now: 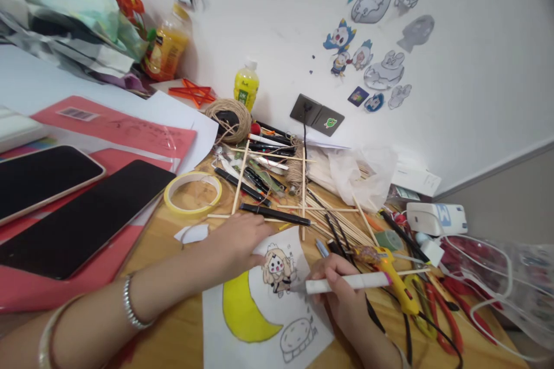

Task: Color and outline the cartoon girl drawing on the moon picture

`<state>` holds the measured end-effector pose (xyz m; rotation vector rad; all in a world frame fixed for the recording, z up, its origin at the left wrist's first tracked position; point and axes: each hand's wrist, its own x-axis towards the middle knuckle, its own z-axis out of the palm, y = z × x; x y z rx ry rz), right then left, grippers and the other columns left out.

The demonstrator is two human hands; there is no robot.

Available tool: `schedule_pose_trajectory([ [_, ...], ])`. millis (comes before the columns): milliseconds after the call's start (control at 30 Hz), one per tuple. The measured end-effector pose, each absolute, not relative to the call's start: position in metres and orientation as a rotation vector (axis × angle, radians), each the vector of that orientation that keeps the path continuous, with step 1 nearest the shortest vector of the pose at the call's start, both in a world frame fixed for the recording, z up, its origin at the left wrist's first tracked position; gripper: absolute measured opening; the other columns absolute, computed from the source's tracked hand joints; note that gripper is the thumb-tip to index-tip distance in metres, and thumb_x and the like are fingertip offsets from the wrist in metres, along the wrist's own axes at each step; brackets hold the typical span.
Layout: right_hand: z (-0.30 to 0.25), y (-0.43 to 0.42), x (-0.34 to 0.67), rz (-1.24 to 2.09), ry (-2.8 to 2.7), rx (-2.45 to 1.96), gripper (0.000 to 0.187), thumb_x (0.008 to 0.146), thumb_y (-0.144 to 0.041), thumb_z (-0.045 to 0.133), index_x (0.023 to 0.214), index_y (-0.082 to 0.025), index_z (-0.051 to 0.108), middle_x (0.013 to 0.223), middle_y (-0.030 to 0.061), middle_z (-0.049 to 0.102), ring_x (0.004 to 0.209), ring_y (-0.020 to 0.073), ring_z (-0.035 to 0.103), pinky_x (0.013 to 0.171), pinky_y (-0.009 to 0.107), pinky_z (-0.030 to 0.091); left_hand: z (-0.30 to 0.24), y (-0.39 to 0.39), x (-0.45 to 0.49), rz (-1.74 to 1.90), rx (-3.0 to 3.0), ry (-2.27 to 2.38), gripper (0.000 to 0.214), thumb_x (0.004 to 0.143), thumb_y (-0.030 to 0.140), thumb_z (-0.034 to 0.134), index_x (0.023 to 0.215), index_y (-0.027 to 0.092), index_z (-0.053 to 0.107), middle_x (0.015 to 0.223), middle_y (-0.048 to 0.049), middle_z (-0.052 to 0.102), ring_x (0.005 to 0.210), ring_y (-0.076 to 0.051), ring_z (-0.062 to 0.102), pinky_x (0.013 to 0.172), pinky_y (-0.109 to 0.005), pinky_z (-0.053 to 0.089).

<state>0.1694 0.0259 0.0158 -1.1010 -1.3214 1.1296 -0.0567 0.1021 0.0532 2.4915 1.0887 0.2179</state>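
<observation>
A sheet of white paper (255, 351) lies on the wooden desk. It bears a yellow crescent moon (242, 317), a small long-haired cartoon figure (277, 271) and an uncoloured mooncake-like outline (298, 337). My left hand (236, 242) rests flat with fingers stretched across the sheet's upper left edge, just below a black marker (277, 214). At the sheet's right side, my right hand (340, 294) is closed around a white marker (355, 283) with a magenta band at its rear end. Its tip points left toward the cartoon figure; whether it touches the paper I cannot tell.
Thin wooden sticks (337, 219), pens and a twine coil (229, 121) crowd the desk beyond the sheet. Left are a yellow tape roll (168, 199) and two phones (86, 219). A yellow glue gun (400, 285), pliers (445, 317) and cables lie right. Bottles (246, 83) stand behind.
</observation>
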Motion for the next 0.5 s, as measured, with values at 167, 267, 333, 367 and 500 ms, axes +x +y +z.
schedule_pose_trajectory([
  [167, 0.021, 0.025, 0.167, 1.147, -1.362, -0.965, 0.026, 0.087, -0.046, 0.058, 0.096, -0.023, 0.067, 0.077, 0.0039, 0.069, 0.061, 0.0163, 0.061, 0.059, 0.028, 0.049, 0.052, 0.103, -0.058, 0.290, 2.511, 1.113, 0.032, 0.075, 0.023, 0.071, 0.105, 0.018, 0.063, 0.096, -0.0065, 0.066, 0.092, -0.026, 0.060, 0.079, -0.036, 0.045],
  [267, 0.023, 0.027, 0.167, 1.089, -1.394, -0.972, 0.022, 0.084, -0.040, 0.065, 0.100, -0.025, 0.067, 0.086, 0.0033, 0.068, 0.065, 0.0148, 0.061, 0.061, 0.026, 0.049, 0.046, 0.101, -0.057, 0.389, 2.496, 0.991, 0.019, 0.082, 0.018, 0.061, 0.100, 0.018, 0.064, 0.094, -0.0058, 0.067, 0.090, -0.023, 0.061, 0.079, -0.035, 0.045],
  [333, 0.022, 0.028, 0.167, 1.085, -1.384, -0.977, 0.016, 0.082, -0.038, 0.069, 0.092, -0.025, 0.068, 0.078, 0.0007, 0.067, 0.062, 0.0136, 0.060, 0.058, 0.023, 0.048, 0.041, 0.098, -0.055, 0.466, 2.472, 0.912, 0.016, 0.085, 0.013, 0.055, 0.096, 0.019, 0.066, 0.091, -0.0045, 0.068, 0.089, -0.021, 0.061, 0.079, -0.033, 0.044],
  [367, 0.022, 0.029, 0.168, 1.081, -1.378, -0.984, 0.013, 0.082, -0.037, 0.069, 0.087, -0.025, 0.068, 0.072, -0.0006, 0.065, 0.059, 0.0128, 0.058, 0.055, 0.022, 0.046, 0.040, 0.096, -0.054, 0.493, 2.459, 0.882, 0.017, 0.085, 0.012, 0.054, 0.093, 0.019, 0.066, 0.090, -0.0038, 0.068, 0.088, -0.020, 0.061, 0.079, -0.032, 0.044],
  [500, 0.017, 0.030, 0.170, 1.020, -1.424, -1.082, 0.024, 0.083, -0.039, 0.066, 0.069, -0.020, 0.066, 0.058, -0.0015, 0.059, 0.045, 0.0105, 0.047, 0.044, 0.022, 0.036, 0.039, 0.090, -0.049, 0.534, 2.377, 0.808, 0.017, 0.080, 0.012, 0.062, 0.093, 0.021, 0.067, 0.088, -0.0013, 0.069, 0.085, -0.019, 0.062, 0.077, -0.029, 0.045],
])
